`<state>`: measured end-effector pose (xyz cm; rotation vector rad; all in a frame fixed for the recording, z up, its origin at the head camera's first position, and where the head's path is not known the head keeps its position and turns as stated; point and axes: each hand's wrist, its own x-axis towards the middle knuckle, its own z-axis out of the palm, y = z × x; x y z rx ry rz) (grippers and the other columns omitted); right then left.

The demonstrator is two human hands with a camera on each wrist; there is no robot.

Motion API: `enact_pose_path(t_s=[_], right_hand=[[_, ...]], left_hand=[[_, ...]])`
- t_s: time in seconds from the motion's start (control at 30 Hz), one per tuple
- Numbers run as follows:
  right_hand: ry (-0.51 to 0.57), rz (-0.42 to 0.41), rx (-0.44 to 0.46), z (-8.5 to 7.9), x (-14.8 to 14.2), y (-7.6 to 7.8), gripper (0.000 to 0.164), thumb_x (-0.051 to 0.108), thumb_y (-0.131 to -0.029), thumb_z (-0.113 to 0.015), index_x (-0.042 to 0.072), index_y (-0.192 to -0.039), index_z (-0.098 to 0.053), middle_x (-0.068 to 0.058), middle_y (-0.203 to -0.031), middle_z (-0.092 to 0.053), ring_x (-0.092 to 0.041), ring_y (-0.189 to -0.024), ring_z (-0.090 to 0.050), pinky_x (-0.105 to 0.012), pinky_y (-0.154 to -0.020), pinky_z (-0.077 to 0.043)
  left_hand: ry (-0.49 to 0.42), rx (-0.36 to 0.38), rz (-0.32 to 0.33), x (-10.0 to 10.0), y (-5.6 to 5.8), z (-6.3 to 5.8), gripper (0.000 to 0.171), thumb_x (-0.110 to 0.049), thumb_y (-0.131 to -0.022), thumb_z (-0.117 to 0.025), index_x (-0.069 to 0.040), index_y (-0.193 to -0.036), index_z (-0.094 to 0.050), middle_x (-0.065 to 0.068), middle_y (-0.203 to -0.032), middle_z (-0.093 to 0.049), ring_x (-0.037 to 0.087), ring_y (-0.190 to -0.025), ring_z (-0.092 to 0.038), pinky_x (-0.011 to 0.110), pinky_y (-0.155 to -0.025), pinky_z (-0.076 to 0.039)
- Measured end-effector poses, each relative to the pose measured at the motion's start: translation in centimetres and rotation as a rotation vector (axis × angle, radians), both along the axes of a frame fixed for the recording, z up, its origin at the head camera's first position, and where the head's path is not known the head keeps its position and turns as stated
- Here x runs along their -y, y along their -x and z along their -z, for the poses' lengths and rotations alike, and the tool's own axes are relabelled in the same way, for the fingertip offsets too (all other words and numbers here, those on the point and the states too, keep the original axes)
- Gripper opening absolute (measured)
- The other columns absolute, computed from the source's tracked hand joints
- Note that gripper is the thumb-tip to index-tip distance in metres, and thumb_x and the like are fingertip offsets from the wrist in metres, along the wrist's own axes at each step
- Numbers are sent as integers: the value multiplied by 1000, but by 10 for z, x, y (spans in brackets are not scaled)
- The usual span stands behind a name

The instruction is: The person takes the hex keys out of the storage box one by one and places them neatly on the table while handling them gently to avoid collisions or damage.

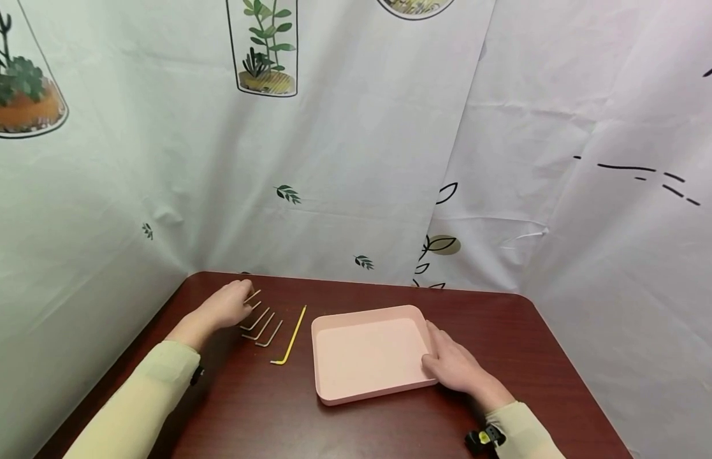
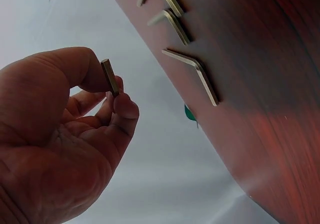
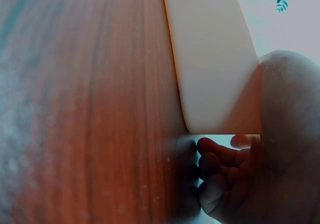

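At the far left of the table, my left hand (image 1: 231, 305) pinches a small hex key (image 2: 110, 78) between thumb and fingertips; most of that key is hidden by the hand. Beside it several L-shaped metal hex keys (image 1: 271, 333) lie in a slanted row. The yellow hex key (image 1: 294, 334) lies at the right end of this row. A shallow pink tray (image 1: 374, 350) rests on the table in the middle. My right hand (image 1: 456, 363) grips the tray's right side, its thumb over the rim and its other fingers along the outer wall.
The dark red-brown wooden table (image 1: 390, 427) has rounded far corners. White curtains (image 1: 356, 159) printed with plants hang close behind it and along both sides. A small black device (image 1: 486, 438) is strapped to the right wrist.
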<state>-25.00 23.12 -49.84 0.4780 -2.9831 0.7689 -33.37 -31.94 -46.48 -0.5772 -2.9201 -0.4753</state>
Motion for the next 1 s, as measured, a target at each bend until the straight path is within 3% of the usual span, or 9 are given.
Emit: enact_pose_path(t_s=[0.1, 0.3, 0.33, 0.47, 0.6, 1.0], right_hand=[[-4, -5, -5, 0, 0, 0, 82, 16, -95, -62, -5, -170, -34, -23, -167, -48, -37, -148, -54, -58, -117, -45], [-10, -10, -2, -1, 1, 1, 83, 16, -96, -61, -4, -171, -33, -24, -168, -48, -37, -148, -53, -58, -117, -45], [-8, -8, 0, -1, 1, 1, 83, 16, -96, -61, -4, -171, -33, -24, -168, -48, -38, -148, -53, -59, -117, -45], [-13, 2, 5, -2, -1, 1, 83, 17, -96, -61, -4, -171, -33, -24, -167, -48, -38, -147, -54, -59, -116, -45], [-14, -1, 10, -1, -2, 1, 82, 19, -97, -61, -3, -171, -33, -25, -169, -46, -40, -150, -51, -60, -117, -45], [-11, 9, 16, 3, -1, 2, 82, 18, -97, -59, -3, -172, -32, -24, -168, -47, -39, -147, -54, -59, -116, -45]], left_hand=[[18, -24, 0, 13, 8, 9, 22, -4, -92, -76, 1, -108, -63, 14, -95, -63, 28, -82, -60, 52, -73, -52], [29, -20, -26, 8, -5, -9, 19, 2, -91, -73, 6, -106, -64, 15, -91, -61, 30, -81, -58, 51, -70, -51], [27, 3, -42, 4, -10, -16, 18, 3, -91, -72, 7, -107, -64, 15, -91, -62, 31, -81, -59, 50, -71, -52], [52, 35, -69, -3, -16, -25, 19, 5, -93, -70, 9, -109, -64, 16, -93, -62, 31, -82, -58, 49, -73, -52], [68, 51, -86, -3, -15, -23, 18, 5, -92, -70, 8, -108, -64, 16, -92, -61, 30, -81, -58, 48, -73, -52], [93, 3, -94, 6, -9, -18, 11, 7, -90, -69, 4, -97, -61, 13, -86, -56, 29, -76, -54, 48, -70, -50]])
